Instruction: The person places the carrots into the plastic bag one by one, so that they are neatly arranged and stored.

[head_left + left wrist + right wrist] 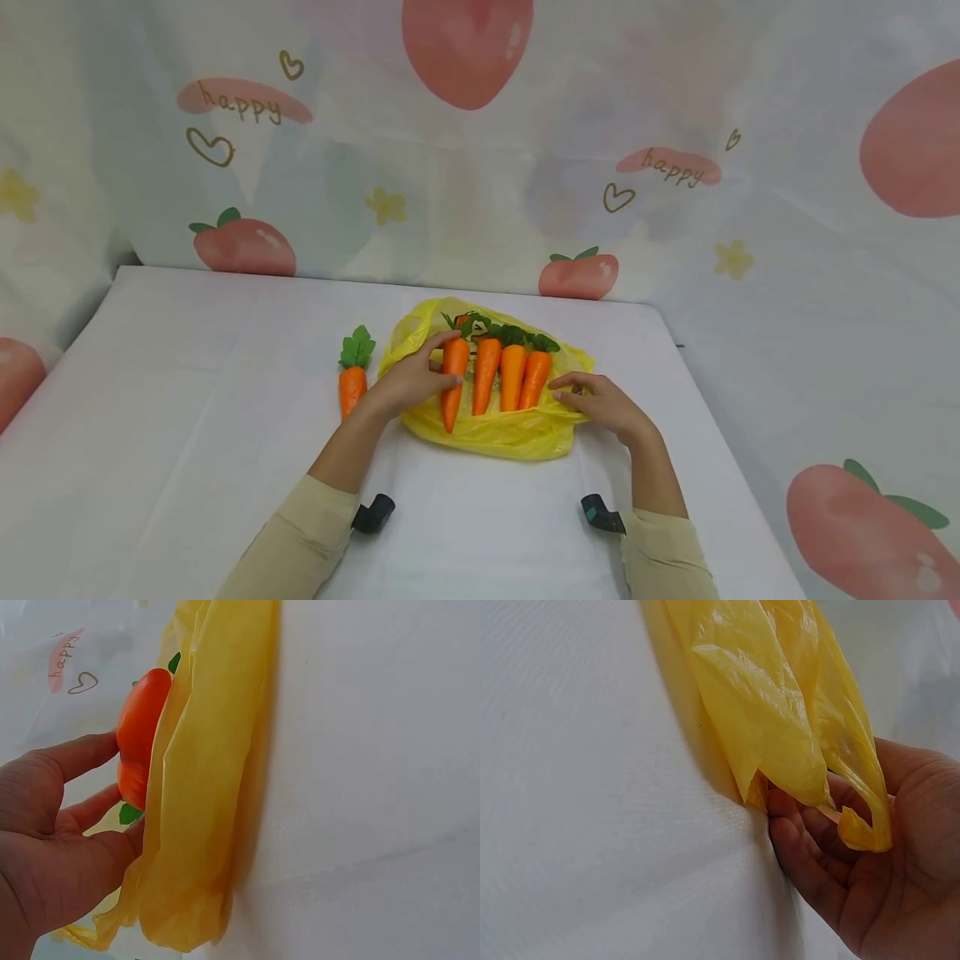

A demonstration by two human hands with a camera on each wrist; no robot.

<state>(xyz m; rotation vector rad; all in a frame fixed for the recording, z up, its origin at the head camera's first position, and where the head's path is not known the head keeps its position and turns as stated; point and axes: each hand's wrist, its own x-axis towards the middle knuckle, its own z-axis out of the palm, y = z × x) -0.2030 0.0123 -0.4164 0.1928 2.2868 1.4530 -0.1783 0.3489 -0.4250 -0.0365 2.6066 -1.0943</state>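
A yellow plastic bag (pixel 517 437) lies spread on the table with its mouth open. Inside it several orange carrots (pixel 513 377) with green leafy tops rest side by side. My left hand (pixel 411 382) holds the leftmost carrot (pixel 452 400), whose tip overlaps the bag's front edge in the head view. In the left wrist view, fingertips meet the carrot's (pixel 142 735) side and the thumb tip is hidden by the bag. At the bag's right side, my right hand (pixel 603 406) grips the edge. The right wrist view shows curled fingers at the bag's handle loop (pixel 866 832).
Left of the bag lies another carrot (pixel 352 387) with a leaf, partly covered by the left forearm. Both wrists carry black mounts (pixel 373 513). A white table (pixel 187 400) is backed by a printed cloth (pixel 480 183).
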